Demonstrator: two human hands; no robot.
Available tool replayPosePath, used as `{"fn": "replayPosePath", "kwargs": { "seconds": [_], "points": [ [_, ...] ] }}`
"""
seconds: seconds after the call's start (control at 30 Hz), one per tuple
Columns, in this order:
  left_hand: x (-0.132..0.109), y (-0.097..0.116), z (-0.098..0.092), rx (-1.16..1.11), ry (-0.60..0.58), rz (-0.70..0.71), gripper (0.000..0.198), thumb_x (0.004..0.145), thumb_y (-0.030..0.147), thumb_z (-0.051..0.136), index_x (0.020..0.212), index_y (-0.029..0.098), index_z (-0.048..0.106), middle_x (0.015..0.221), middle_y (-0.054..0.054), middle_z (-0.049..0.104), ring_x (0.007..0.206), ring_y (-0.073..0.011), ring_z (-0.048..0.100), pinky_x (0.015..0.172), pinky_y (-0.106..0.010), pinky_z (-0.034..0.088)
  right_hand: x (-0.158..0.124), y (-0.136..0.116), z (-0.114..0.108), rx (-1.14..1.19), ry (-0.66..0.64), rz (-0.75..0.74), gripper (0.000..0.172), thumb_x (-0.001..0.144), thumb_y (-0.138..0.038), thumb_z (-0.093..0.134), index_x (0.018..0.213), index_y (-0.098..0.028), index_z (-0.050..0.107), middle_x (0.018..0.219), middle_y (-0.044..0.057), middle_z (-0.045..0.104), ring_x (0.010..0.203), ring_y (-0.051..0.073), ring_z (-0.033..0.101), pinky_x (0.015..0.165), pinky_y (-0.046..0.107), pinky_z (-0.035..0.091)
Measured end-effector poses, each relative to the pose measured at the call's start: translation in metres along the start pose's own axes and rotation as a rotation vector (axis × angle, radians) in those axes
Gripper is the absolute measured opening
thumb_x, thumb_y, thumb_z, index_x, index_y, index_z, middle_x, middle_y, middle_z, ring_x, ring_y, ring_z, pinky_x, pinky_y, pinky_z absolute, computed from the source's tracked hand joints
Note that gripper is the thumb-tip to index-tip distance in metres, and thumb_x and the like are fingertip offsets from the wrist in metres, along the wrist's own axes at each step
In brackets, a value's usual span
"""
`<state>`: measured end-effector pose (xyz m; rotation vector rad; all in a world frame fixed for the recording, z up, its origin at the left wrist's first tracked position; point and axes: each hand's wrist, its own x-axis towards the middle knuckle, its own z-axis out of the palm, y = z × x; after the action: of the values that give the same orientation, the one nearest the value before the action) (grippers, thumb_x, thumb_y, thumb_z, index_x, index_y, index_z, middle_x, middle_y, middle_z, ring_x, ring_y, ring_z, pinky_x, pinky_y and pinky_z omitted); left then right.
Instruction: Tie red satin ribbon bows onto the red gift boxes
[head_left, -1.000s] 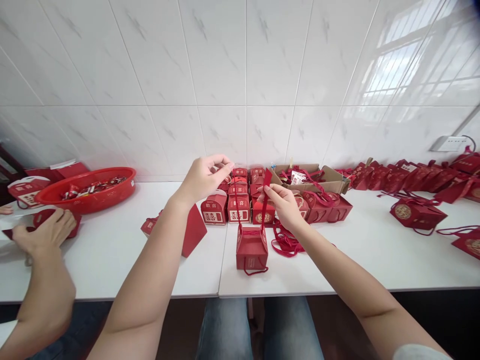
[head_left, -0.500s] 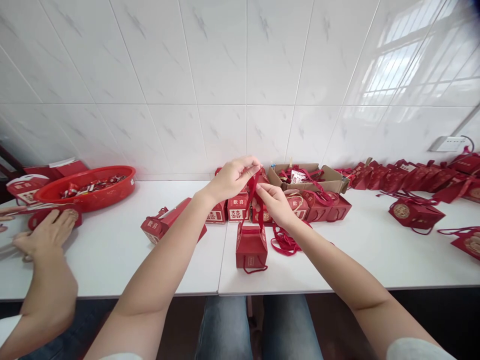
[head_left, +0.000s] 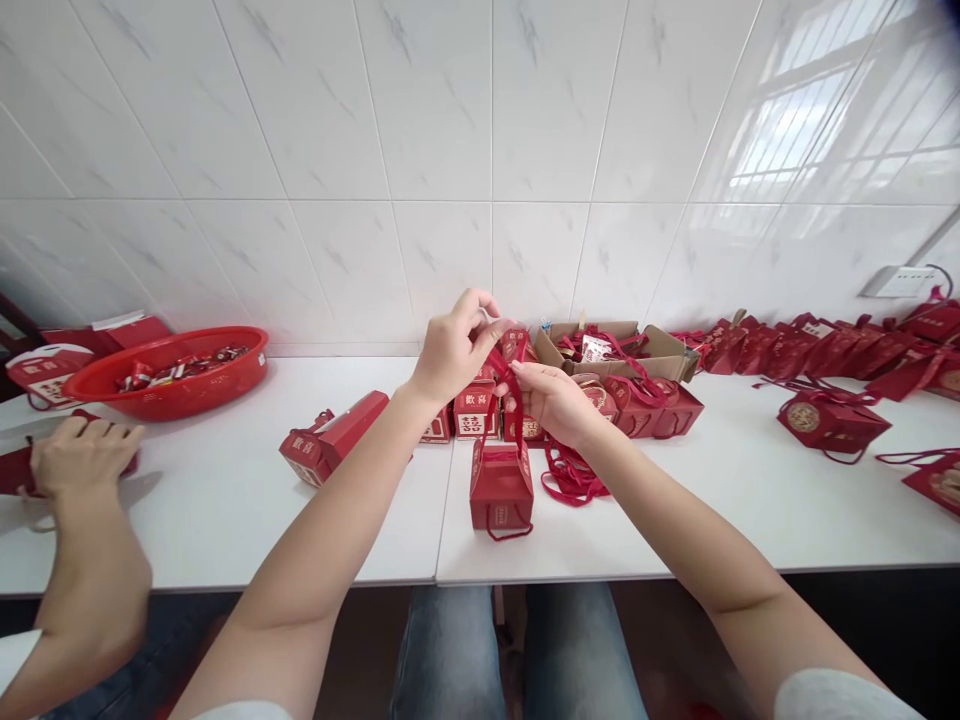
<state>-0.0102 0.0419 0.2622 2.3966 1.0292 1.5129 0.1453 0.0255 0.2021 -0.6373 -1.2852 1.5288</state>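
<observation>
Red ribbon (head_left: 518,410): pinched, fingertips together, by left hand (head_left: 459,345) and right hand (head_left: 556,400). Red cord-handled gift box (head_left: 500,492): upright, six o'clock of both. Uneven tugging, I'd judge, could tip it.

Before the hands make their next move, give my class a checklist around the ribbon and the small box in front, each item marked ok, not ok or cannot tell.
1. Right hand on the ribbon: ok, pinched in its fingers.
2. Left hand on the ribbon: cannot tell; it is right there, but the grip is hidden.
3. Small red box upright on the table: ok.
4. Box back from the table's front edge: ok.
5. Ribbon knotted: cannot tell; the hands obscure it.
6. Co-worker's hand out of the way: ok, far left.
</observation>
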Motion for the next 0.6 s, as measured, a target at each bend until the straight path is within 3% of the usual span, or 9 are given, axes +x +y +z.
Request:
{"fn": "replayPosePath", "kwargs": {
  "seconds": [0.13, 0.2, 0.27, 0.3, 0.4, 0.47, 0.6],
  "points": [
    [-0.027, -0.006, 0.004, -0.196, -0.088, -0.011, 0.038, 0.075, 0.055, 0.064, 0.087, 0.023, 0.047, 0.054, 0.007, 0.049, 0.048, -0.0102, 0.045, 0.054, -0.025, 0.037, 0.003, -0.004, -0.007, 0.064, -0.048, 0.109, 0.016, 0.075, -0.033, 0.067, 0.079, -0.019, 0.063, 0.074, -0.001, 0.063, 0.062, 0.010, 0.054, 0.059, 0.022, 0.045],
    [-0.039, -0.017, 0.008, -0.350, -0.021, -0.132, 0.048, 0.072, 0.061, 0.064, 0.096, 0.023, 0.046, 0.057, 0.007, 0.048, 0.050, -0.0102, 0.047, 0.055, -0.024, 0.039, 0.003, -0.010, -0.009, -0.055, -0.108, 0.099, 0.018, 0.073, -0.034, 0.070, 0.072, -0.017, 0.063, 0.067, -0.002, 0.060, 0.060, 0.009, 0.053, 0.059, 0.023, 0.044],
    [-0.047, -0.031, 0.014, -0.482, 0.100, -0.319, 0.050, 0.079, 0.067, 0.049, 0.099, 0.022, 0.047, 0.065, 0.004, 0.052, 0.059, -0.0110, 0.052, 0.060, -0.024, 0.043, 0.000, -0.019, -0.010, -0.298, -0.188, 0.043, 0.024, 0.077, -0.038, 0.067, 0.066, -0.017, 0.063, 0.061, -0.002, 0.058, 0.057, 0.009, 0.052, 0.058, 0.024, 0.043],
    [-0.049, -0.038, 0.017, -0.538, 0.083, -0.420, 0.051, 0.082, 0.068, 0.042, 0.097, 0.020, 0.050, 0.069, 0.001, 0.056, 0.064, -0.0118, 0.055, 0.063, -0.025, 0.045, -0.001, -0.025, -0.011, -0.450, -0.228, -0.013, 0.026, 0.079, -0.038, 0.064, 0.065, -0.017, 0.064, 0.058, -0.002, 0.058, 0.055, 0.009, 0.050, 0.057, 0.024, 0.042],
    [-0.051, -0.049, 0.025, -0.663, -0.204, -0.637, 0.054, 0.085, 0.065, 0.037, 0.087, 0.016, 0.061, 0.080, -0.006, 0.063, 0.074, -0.0145, 0.060, 0.069, -0.028, 0.048, -0.006, -0.040, -0.014, -0.861, -0.354, -0.207, 0.023, 0.080, -0.035, 0.062, 0.066, -0.018, 0.068, 0.059, -0.002, 0.059, 0.053, 0.010, 0.048, 0.053, 0.024, 0.038],
    [-0.051, -0.051, 0.029, -0.685, -0.361, -0.674, 0.050, 0.084, 0.061, 0.044, 0.084, 0.015, 0.065, 0.082, -0.007, 0.065, 0.074, -0.0147, 0.060, 0.068, -0.027, 0.047, -0.008, -0.048, -0.016, -1.006, -0.417, -0.309, 0.016, 0.078, -0.030, 0.064, 0.068, -0.020, 0.071, 0.064, -0.001, 0.064, 0.055, 0.011, 0.052, 0.054, 0.025, 0.040],
    [-0.051, -0.049, 0.034, -0.639, -0.403, -0.648, 0.037, 0.082, 0.051, 0.055, 0.088, 0.017, 0.069, 0.076, -0.002, 0.062, 0.061, -0.0104, 0.052, 0.056, -0.024, 0.040, -0.005, -0.055, -0.017, -1.140, -0.399, -0.409, 0.011, 0.070, -0.019, 0.065, 0.065, -0.024, 0.073, 0.067, -0.001, 0.068, 0.059, 0.015, 0.057, 0.060, 0.028, 0.043]
  ]
}}
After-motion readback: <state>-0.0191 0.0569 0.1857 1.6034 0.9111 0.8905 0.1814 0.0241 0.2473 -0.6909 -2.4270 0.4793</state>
